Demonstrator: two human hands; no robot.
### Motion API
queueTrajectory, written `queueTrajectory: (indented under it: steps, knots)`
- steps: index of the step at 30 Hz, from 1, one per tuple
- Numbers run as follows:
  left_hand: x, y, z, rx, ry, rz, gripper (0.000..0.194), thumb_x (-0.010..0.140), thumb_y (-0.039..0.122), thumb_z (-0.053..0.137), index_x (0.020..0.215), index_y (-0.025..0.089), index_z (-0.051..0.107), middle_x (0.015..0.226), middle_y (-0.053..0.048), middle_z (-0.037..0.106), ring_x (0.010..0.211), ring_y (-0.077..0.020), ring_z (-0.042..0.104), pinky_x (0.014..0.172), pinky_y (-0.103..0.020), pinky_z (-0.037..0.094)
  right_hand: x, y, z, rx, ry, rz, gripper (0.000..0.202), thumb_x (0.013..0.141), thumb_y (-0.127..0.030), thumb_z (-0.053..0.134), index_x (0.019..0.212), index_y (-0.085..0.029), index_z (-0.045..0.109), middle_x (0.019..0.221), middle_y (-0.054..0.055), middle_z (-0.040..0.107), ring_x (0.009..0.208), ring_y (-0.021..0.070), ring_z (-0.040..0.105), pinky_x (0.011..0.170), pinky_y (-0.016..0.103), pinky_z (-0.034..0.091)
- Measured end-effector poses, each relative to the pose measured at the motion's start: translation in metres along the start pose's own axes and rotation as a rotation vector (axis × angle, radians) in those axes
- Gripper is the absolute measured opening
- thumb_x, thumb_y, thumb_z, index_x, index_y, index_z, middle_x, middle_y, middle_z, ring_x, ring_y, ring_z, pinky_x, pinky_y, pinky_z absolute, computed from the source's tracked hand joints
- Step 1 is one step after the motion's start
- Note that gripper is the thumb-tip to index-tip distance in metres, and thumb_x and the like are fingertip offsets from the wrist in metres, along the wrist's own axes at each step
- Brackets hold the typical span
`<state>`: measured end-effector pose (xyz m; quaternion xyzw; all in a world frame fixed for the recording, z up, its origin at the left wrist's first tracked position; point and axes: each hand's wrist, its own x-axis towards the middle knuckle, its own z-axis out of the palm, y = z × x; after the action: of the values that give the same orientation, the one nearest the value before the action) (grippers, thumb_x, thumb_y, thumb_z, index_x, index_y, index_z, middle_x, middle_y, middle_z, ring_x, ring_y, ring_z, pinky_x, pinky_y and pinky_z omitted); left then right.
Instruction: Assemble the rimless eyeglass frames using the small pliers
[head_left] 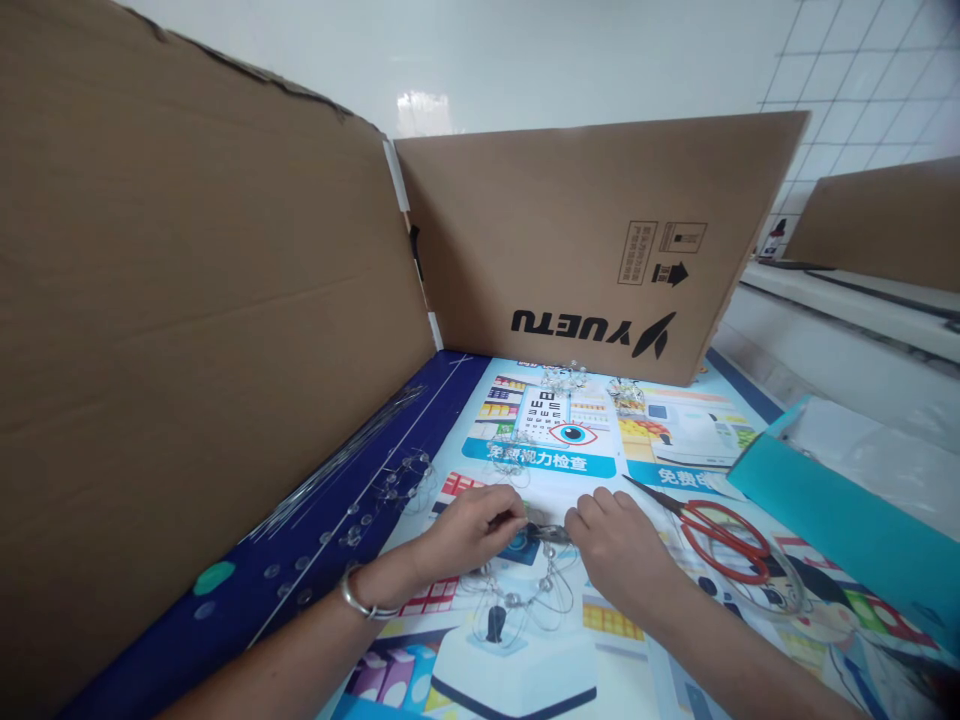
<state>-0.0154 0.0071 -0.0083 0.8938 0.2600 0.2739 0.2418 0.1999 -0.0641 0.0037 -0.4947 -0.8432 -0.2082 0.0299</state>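
Observation:
My left hand (484, 522), with a silver bangle on the wrist, is closed in a pinch at the left end of a small dark bundle of wire (549, 533). My right hand (611, 535) has its fingers closed round the bundle's right end. Just below both hands, a loop of thin wire with clear beads (514, 600) lies on the printed table cover. A small black piece (496, 624) sits within that loop. What exactly the fingertips pinch is too small to make out fully.
Red-handled scissors (724, 540) lie right of my right hand, beside a turquoise box (847, 520). Beaded wire clusters (566, 380) lie farther back. Loose clear beads (302, 563) and a green lump (214, 578) are at left. Cardboard panels (600, 220) stand behind and left.

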Motion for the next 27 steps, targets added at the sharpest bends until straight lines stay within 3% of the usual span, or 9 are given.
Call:
queueTrajectory:
  steps: [27]
  knots:
    - [0.0007, 0.0031, -0.0009, 0.022, -0.048, 0.01, 0.011, 0.083, 0.008, 0.041, 0.081, 0.016, 0.049, 0.076, 0.0, 0.054, 0.067, -0.0109, 0.049, 0.063, -0.021, 0.038, 0.0013, -0.0036, -0.0012, 0.023, -0.054, 0.029, 0.017, 0.071, -0.004, 0.049, 0.08, -0.018, 0.054, 0.077, 0.005, 0.053, 0.075, 0.0201, 0.043, 0.063, 0.034, 0.025]
